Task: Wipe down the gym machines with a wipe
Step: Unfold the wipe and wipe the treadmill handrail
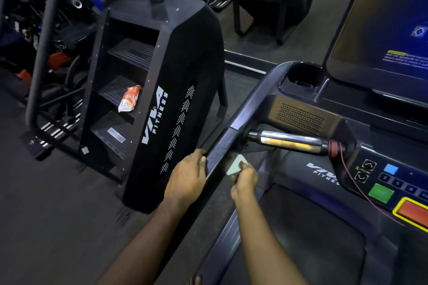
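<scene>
left hand (185, 180) grips treadmill handrail (220, 152) | right hand (245, 178) pinches wipe (236, 165), seemingly against handrail | risk: small wipe slips, underside missed

White wipe (236, 165); black stair climber (185, 90), white lettering; orange-white packet (129, 101).

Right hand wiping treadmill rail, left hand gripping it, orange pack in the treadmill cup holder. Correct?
No: head view shows the orange pack on a stair climber step, not the cup holder. Right hand holds the wipe at the rail; left hand grips it.
</scene>
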`<action>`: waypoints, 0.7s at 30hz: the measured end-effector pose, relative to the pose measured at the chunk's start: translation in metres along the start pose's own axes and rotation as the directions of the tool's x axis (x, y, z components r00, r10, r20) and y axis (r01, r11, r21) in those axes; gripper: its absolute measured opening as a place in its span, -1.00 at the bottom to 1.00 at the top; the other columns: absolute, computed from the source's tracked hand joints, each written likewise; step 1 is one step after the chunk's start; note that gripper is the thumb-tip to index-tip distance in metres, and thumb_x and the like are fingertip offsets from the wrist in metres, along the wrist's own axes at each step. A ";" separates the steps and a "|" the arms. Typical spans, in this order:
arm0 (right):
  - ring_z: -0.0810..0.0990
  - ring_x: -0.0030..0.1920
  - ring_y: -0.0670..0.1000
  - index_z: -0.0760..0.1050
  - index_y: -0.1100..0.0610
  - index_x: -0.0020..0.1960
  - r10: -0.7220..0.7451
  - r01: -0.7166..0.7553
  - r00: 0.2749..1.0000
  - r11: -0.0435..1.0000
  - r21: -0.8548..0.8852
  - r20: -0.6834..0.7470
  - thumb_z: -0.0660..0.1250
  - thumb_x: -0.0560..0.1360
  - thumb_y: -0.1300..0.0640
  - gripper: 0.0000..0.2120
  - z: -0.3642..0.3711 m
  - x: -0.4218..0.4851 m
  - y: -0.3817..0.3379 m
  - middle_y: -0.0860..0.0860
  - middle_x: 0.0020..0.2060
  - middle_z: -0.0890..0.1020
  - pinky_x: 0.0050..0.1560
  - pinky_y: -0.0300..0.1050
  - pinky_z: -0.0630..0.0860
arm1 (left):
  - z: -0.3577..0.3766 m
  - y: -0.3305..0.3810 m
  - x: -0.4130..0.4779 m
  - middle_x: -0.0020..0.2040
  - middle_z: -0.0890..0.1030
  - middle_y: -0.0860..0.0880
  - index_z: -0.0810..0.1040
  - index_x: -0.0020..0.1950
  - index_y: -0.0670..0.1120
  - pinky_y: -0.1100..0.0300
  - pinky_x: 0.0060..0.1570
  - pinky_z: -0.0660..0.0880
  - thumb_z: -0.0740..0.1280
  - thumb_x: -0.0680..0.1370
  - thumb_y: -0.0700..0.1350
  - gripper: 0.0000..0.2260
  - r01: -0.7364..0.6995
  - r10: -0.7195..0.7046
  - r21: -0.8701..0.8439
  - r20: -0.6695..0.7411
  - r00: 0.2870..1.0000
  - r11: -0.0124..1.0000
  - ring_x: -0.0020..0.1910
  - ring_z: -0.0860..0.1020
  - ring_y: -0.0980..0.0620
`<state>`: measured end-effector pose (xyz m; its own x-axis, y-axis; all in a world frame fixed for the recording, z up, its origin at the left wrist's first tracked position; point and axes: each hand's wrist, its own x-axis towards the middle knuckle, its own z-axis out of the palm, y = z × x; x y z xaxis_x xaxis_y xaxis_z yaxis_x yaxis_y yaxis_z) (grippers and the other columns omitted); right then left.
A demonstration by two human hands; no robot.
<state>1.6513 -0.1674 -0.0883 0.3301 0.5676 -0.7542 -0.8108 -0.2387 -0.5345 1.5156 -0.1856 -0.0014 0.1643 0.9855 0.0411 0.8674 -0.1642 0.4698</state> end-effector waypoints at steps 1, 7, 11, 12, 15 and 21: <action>0.43 -0.61 -0.13 0.48 0.13 -0.21 0.039 -0.039 0.999 0.999 0.025 0.012 0.16 0.64 0.28 -0.73 0.005 -0.001 -0.004 -0.01 -0.51 0.53 -0.64 -0.31 0.30 | -0.001 0.001 0.000 -0.03 0.62 0.00 0.48 0.20 0.00 -0.05 -0.02 0.55 0.09 0.71 -0.03 -0.80 0.003 -0.003 0.003 0.003 1.000 1.000 -0.07 0.59 0.02; 0.56 -0.53 -0.06 0.54 0.20 -0.17 0.125 -0.117 0.990 0.984 -0.132 0.060 0.20 0.65 0.19 -0.74 -0.019 -0.021 0.014 0.02 -0.48 0.61 -0.57 -0.25 0.41 | 0.000 0.000 0.000 -0.07 0.61 0.00 0.47 0.15 0.01 -0.10 -0.05 0.54 0.08 0.70 -0.02 -0.82 0.008 -0.008 0.022 0.001 1.000 1.000 -0.11 0.59 -0.02; 0.57 -0.38 0.03 0.54 0.16 -0.14 0.052 -0.050 0.997 0.998 -0.041 0.059 0.16 0.66 0.19 -0.74 -0.004 -0.020 0.006 0.07 -0.36 0.62 -0.36 -0.13 0.43 | 0.000 0.000 -0.001 -0.11 0.61 0.00 0.46 0.12 0.00 -0.11 -0.10 0.55 0.08 0.70 -0.01 -0.82 0.009 -0.009 0.023 -0.003 1.000 1.000 -0.14 0.59 -0.02; 0.59 -0.37 0.01 0.54 0.15 -0.15 0.054 -0.054 0.995 0.999 -0.010 0.080 0.15 0.67 0.17 -0.72 0.003 -0.020 0.005 0.06 -0.35 0.63 -0.33 -0.12 0.46 | 0.000 0.000 -0.001 -0.12 0.60 0.01 0.46 0.11 0.00 -0.10 -0.11 0.55 0.08 0.69 -0.01 -0.82 0.011 -0.011 0.025 -0.005 1.000 1.000 -0.16 0.59 -0.01; 0.61 -0.27 0.05 0.57 0.17 -0.10 0.107 -0.101 0.988 0.993 -0.060 0.115 0.15 0.68 0.12 -0.71 0.004 -0.021 0.017 0.11 -0.24 0.65 -0.27 -0.11 0.54 | 0.000 0.000 -0.002 -0.15 0.59 0.02 0.45 0.08 0.01 -0.09 -0.13 0.54 0.08 0.69 0.00 -0.82 0.013 -0.013 0.026 -0.011 1.000 1.000 -0.18 0.58 0.01; 0.62 -0.37 0.05 0.54 0.16 -0.13 0.049 -0.046 0.996 0.998 -0.042 0.073 0.15 0.67 0.17 -0.73 -0.015 -0.031 0.022 0.08 -0.35 0.65 -0.37 -0.15 0.51 | 0.000 -0.003 -0.003 -0.15 0.58 0.00 0.44 0.06 -0.01 -0.10 -0.14 0.54 0.07 0.68 -0.01 -0.82 -0.007 0.008 0.024 -0.033 0.999 1.000 -0.19 0.57 -0.04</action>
<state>1.6311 -0.2022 -0.0825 0.2536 0.6116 -0.7494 -0.8042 -0.2973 -0.5147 1.5124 -0.1881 -0.0029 0.1556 0.9851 0.0735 0.8773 -0.1720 0.4481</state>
